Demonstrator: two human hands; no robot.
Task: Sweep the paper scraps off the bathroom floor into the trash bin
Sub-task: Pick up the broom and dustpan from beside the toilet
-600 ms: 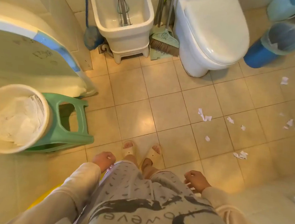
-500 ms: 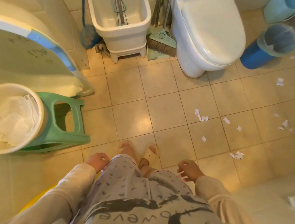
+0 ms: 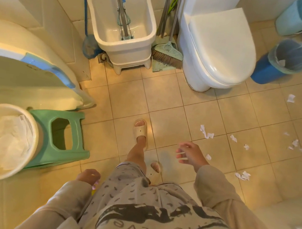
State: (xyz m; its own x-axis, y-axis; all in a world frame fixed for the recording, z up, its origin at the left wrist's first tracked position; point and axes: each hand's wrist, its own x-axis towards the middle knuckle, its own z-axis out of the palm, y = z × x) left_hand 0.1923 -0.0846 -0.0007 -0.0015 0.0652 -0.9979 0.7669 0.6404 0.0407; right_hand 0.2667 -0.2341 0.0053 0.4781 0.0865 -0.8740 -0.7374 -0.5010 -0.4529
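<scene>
From the head camera, the floor [image 3: 129,100] is glossy square beige tile with thin grout lines. Crumpled white paper scraps [image 3: 206,132] lie scattered from the middle toward three o'clock, none of them touched. The trash bin [image 3: 268,71] is a round blue plastic cylinder lined with a thin translucent bag, standing at two o'clock just beside the smooth white toilet [image 3: 220,47]. The broom [image 3: 167,55], with stiff brown bristles and a pale green head, leans with its dustpan between the toilet and a white rectangular mop basin [image 3: 116,44] at twelve o'clock. The right hand [image 3: 190,154] hangs over the tiles with its grip released, fingers spread, holding nothing. The left hand [image 3: 88,176], at six o'clock, has a loosely curled grip; whether it holds anything cannot be told. A green plastic stool [image 3: 79,143] stands at nine o'clock.
</scene>
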